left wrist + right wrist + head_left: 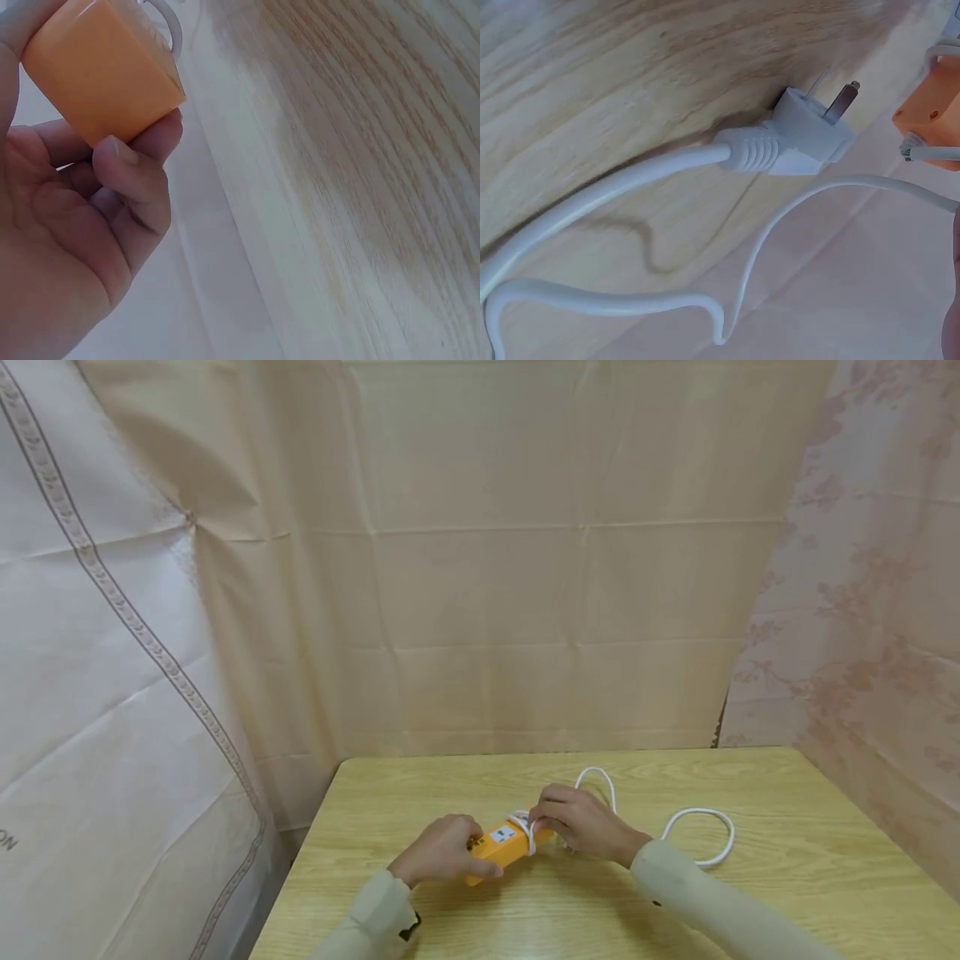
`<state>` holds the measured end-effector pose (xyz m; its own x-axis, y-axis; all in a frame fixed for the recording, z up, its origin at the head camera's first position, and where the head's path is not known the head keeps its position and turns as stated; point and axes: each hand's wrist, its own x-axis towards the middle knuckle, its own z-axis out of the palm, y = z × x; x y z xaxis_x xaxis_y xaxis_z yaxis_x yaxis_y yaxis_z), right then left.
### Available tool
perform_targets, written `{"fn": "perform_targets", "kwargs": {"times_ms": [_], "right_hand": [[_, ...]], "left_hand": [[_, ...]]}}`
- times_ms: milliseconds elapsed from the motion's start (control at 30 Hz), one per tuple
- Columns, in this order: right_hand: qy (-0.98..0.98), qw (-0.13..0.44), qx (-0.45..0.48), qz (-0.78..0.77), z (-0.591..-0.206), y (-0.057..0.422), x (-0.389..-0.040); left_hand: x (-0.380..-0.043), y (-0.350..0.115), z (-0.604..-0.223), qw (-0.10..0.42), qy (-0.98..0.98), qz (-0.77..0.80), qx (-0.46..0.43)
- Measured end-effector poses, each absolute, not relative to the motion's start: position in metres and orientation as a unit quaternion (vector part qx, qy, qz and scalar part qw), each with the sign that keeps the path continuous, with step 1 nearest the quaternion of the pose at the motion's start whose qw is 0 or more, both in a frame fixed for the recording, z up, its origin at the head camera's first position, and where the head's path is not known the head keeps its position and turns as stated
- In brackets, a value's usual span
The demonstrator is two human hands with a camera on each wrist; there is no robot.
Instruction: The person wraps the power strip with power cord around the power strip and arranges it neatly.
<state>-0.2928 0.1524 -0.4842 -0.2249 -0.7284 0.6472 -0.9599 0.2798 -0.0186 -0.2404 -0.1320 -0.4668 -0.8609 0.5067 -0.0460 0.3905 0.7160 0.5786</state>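
An orange power strip (513, 852) with white sockets is held at its near left end by my left hand (442, 850). In the left wrist view, thumb and fingers grip the strip's plain orange end (105, 71). My right hand (585, 820) is at the far right end, pinching the white power cord (532, 837), which is wound around the strip there. In the right wrist view, the cord leaves the orange end face and another stretch (840, 181) runs to the right hand (952, 300) at the edge. The three-pin plug (802, 135) is free, its prongs pointing up.
Loose cord makes one loop (612, 789) behind the right hand and a wider loop (732, 835) beside the right forearm. The wooden table (375, 793) meets a beige cloth (465, 610) at the back, with patterned sheets hanging at both sides.
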Motion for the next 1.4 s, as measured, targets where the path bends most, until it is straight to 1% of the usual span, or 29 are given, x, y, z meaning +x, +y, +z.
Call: {"fn": "perform_targets", "kwargs": {"times_ms": [133, 333, 533, 833, 933, 1000, 1200, 1400], "right_hand": [[-0.75, 0.278, 0.565, 0.203, -0.481, 0.153, -0.293], [-0.752, 0.266, 0.569, 0.203, -0.478, 0.153, -0.294], [-0.751, 0.261, 0.575, 0.19, -0.48, 0.153, -0.292], [-0.747, 0.251, 0.58, 0.209, -0.482, 0.15, -0.292], [-0.747, 0.237, 0.585, 0.21, -0.482, 0.149, -0.294], [-0.746, 0.223, 0.59, 0.214, -0.483, 0.15, -0.295], [-0.751, 0.148, 0.588, 0.261, -0.482, 0.151, -0.296], [-0.758, 0.059, 0.552, 0.343, -0.483, 0.153, -0.294]], "left_hand": [[-0.24, -0.133, -0.468, 0.111, 0.915, 0.293, 0.255], [-0.24, -0.136, -0.466, 0.116, 0.912, 0.292, 0.264], [-0.238, -0.14, -0.467, 0.142, 0.898, 0.315, 0.273], [-0.234, -0.142, -0.467, 0.15, 0.885, 0.337, 0.286], [-0.235, -0.144, -0.469, 0.149, 0.881, 0.34, 0.294], [-0.236, -0.145, -0.471, 0.149, 0.876, 0.343, 0.306], [-0.239, -0.145, -0.477, 0.158, 0.847, 0.364, 0.354], [-0.236, -0.145, -0.48, 0.178, 0.813, 0.427, 0.353]]}}
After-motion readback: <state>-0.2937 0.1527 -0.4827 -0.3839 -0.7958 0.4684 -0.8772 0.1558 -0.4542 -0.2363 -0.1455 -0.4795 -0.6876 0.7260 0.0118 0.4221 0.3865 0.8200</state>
